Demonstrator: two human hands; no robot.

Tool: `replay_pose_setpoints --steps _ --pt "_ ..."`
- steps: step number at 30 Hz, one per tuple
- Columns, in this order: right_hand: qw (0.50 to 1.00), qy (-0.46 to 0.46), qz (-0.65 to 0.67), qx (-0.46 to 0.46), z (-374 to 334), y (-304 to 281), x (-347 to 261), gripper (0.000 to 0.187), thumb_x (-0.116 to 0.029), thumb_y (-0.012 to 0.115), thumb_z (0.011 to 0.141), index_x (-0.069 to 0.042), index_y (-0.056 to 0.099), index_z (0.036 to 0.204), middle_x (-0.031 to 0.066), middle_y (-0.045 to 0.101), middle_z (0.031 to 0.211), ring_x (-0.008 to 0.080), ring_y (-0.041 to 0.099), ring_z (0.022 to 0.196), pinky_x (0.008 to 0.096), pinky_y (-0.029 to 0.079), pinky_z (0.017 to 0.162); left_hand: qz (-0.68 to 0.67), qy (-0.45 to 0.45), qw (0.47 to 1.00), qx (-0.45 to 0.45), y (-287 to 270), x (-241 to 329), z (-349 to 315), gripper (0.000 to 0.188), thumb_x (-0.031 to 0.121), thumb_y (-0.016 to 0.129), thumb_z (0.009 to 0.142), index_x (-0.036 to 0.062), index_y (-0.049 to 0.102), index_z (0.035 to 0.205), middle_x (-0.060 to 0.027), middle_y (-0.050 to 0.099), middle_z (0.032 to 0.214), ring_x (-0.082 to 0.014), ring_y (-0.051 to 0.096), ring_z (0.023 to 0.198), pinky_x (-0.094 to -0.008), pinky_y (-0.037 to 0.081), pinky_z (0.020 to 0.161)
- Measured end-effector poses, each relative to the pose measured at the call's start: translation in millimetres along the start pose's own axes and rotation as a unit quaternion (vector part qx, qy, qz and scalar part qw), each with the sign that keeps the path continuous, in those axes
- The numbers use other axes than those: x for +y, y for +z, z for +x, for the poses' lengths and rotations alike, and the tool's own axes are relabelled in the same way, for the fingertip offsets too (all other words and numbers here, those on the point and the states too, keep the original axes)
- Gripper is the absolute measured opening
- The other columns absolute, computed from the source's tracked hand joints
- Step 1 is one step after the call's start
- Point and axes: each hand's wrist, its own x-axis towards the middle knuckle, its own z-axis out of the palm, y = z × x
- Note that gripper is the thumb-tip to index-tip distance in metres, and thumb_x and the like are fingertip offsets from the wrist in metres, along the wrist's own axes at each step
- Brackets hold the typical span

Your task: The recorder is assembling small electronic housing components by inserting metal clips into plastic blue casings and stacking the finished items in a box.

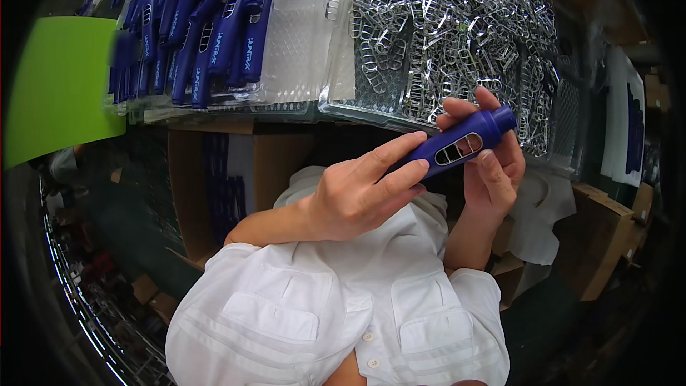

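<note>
Both of my hands hold one blue plastic tube-shaped housing (487, 125), tilted with its narrower capped end up to the right. A shiny oval metal frame (458, 149) with crossbars sits in the window on its side. My left hand (361, 193) is closed round the lower left end, fingers on top. My right hand (496, 175) grips near the capped end, thumb below the window and fingers curled behind. Beyond my hands, a clear tray (336, 104) carries a heap of loose metal frames (457, 36).
Many blue housings (189, 28) lie piled on the table at the far left, next to a bright green panel (64, 86). Below the table edge stands an open cardboard box (189, 193) with blue pieces inside. More cardboard boxes (593, 243) are at the right.
</note>
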Motion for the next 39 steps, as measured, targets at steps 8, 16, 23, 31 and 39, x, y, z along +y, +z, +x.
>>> replay_pose_setpoints --steps 8,16,23,31,39 --pt "1.0 0.029 0.003 -0.013 8 2 5 0.074 -0.024 0.064 0.098 0.01 0.032 0.155 0.0345 0.057 0.139 0.0369 0.064 0.123 0.0474 0.049 0.107 0.129 -0.004 0.992 -0.017 -7 14 1 0.059 0.009 0.091 0.07 0.0046 0.066 0.124 -0.0271 0.065 0.128 -0.0323 0.077 0.09 -0.0315 0.064 0.065" --pt "0.978 -0.023 -0.203 0.045 -8 0 4 0.069 -0.026 0.062 0.102 0.01 0.035 0.154 0.0273 0.06 0.14 0.0286 0.066 0.12 0.0392 0.049 0.106 0.207 -0.06 0.973 0.081 -69 5 9 0.052 0.002 0.081 0.081 0.0027 0.067 0.131 -0.022 0.068 0.126 -0.0312 0.075 0.088 -0.0333 0.063 0.069" --pt "0.942 -0.067 -0.311 0.108 -16 -30 -9 0.049 -0.013 0.053 0.106 0.007 0.045 0.149 0.0247 0.064 0.134 0.0293 0.066 0.12 0.0401 0.049 0.107 0.463 -0.17 0.847 0.196 -210 -53 13 0.042 0.008 0.075 0.089 0.0111 0.067 0.13 -0.0123 0.072 0.125 -0.0334 0.071 0.11 -0.0399 0.058 0.09" --pt "0.64 -0.141 -0.74 0.149 -2 -104 -15 0.036 -0.01 0.059 0.104 -0.002 0.06 0.139 0.0148 0.066 0.136 0.0275 0.064 0.124 0.0382 0.05 0.104 0.598 -0.312 0.699 0.238 -347 -121 -27 0.037 0.021 0.071 0.093 0.0088 0.066 0.128 -0.0142 0.073 0.121 -0.036 0.072 0.102 -0.0445 0.058 0.087" --pt "0.551 -0.112 -0.823 0.084 11 -117 -25 0.033 -0.015 0.063 0.102 0.0 0.064 0.132 0.0158 0.064 0.137 0.0347 0.061 0.126 0.0434 0.048 0.106 0.569 -0.336 0.716 0.225 -352 -146 -61 0.042 0.025 0.078 0.086 0.0063 0.069 0.123 -0.0148 0.074 0.117 -0.0352 0.071 0.106 -0.0457 0.056 0.091"
